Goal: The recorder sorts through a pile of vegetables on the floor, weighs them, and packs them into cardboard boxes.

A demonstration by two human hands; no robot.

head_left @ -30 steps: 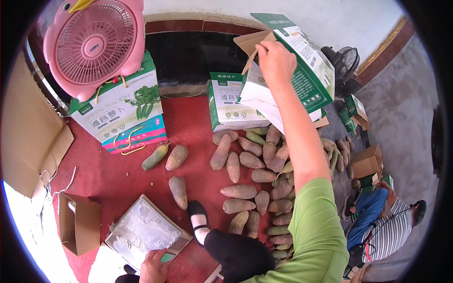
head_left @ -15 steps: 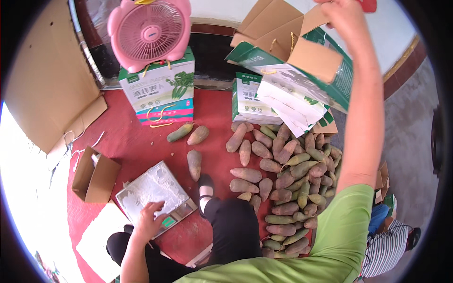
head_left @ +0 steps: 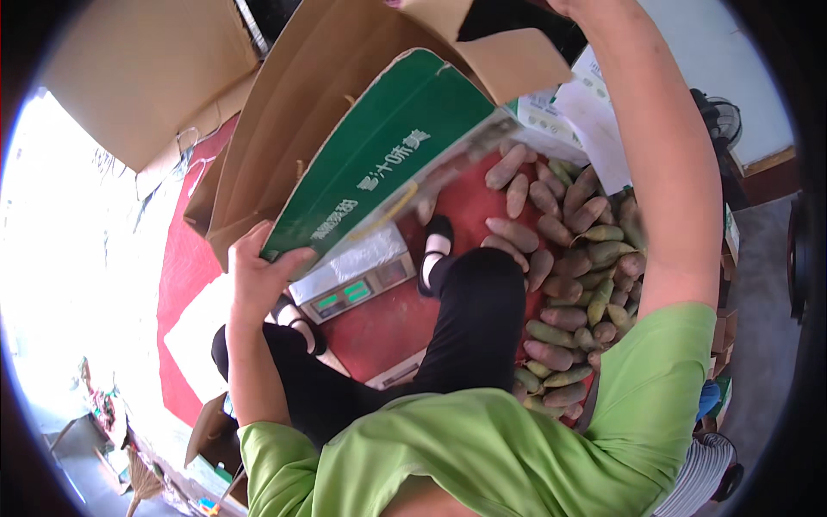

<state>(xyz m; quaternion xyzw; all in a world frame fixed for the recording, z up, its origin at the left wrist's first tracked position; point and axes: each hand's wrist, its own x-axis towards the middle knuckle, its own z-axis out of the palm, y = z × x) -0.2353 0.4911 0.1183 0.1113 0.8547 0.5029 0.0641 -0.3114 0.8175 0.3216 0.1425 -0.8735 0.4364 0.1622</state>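
A large open cardboard carton (head_left: 405, 146), green outside and brown inside, hangs tilted in front of me with its flaps spread. My left hand (head_left: 263, 267) grips its lower left corner, the thumb on the green face and the fingers partly hidden behind. At the top edge of the view, my right hand (head_left: 564, 7) is mostly cut off near the carton's far flaps, and its fingers are hidden. Under the carton, partly covered, stands a digital scale (head_left: 353, 280) with a lit green display. To the right lies a pile of green and purplish radishes (head_left: 564, 319).
Red matting (head_left: 370, 336) covers the floor around my feet. White boxes (head_left: 547, 121) stand behind the radishes. A flattened cardboard sheet (head_left: 146, 77) leans at the far left. At lower left are an open carton (head_left: 215, 439) and a broom (head_left: 142, 478).
The carton has come from the back right to in front of me, covering the fan and part of the scale. My left hand left the scale and took hold of the carton's corner.
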